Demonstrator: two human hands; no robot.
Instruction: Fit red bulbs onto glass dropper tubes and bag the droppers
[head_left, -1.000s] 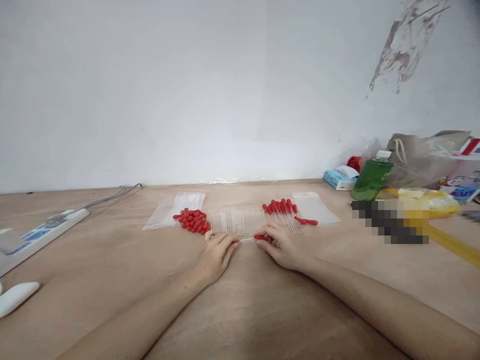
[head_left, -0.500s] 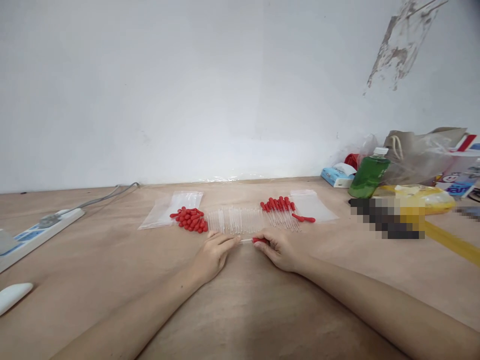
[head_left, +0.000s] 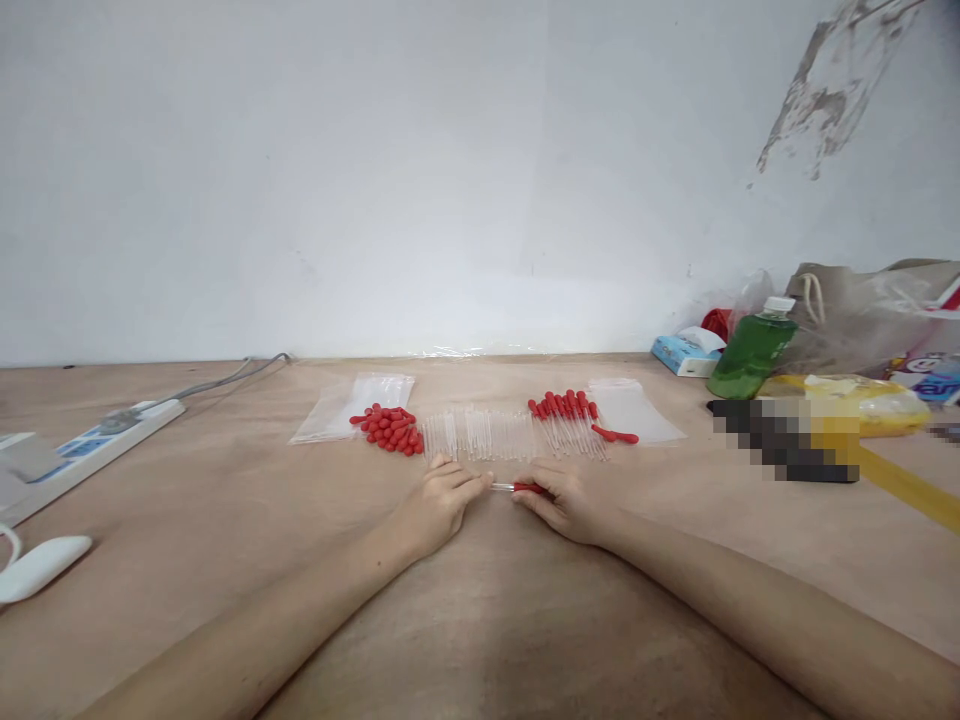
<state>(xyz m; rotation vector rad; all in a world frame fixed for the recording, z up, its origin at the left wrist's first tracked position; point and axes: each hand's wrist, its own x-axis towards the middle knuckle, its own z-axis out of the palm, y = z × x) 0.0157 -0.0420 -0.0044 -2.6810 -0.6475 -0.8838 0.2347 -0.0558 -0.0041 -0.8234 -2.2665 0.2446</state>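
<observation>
Between my hands lies a clear thin glass tube (head_left: 502, 487), its right end at a red rubber bulb (head_left: 528, 488). My left hand (head_left: 448, 500) pinches the tube's left end. My right hand (head_left: 562, 500) is closed round the red bulb, covering most of it. Just beyond my hands is a row of clear tubes (head_left: 480, 435). A heap of loose red bulbs (head_left: 388, 430) sits to its left. On the right, several droppers (head_left: 566, 408) with red bulbs on their tubes lie side by side, with loose red bulbs (head_left: 615, 435) near them.
Clear plastic bags (head_left: 641, 412) lie by the droppers and behind the bulb heap. A power strip (head_left: 97, 450) and a white object (head_left: 46, 568) are at left. A green bottle (head_left: 752, 350), tissue pack (head_left: 682, 355) and yellow-handled, partly pixelated object (head_left: 907, 483) stand or lie at right.
The view has shifted slightly, so the table items sit a little further right. My hands keep the same hold on the tube and the red bulb.
</observation>
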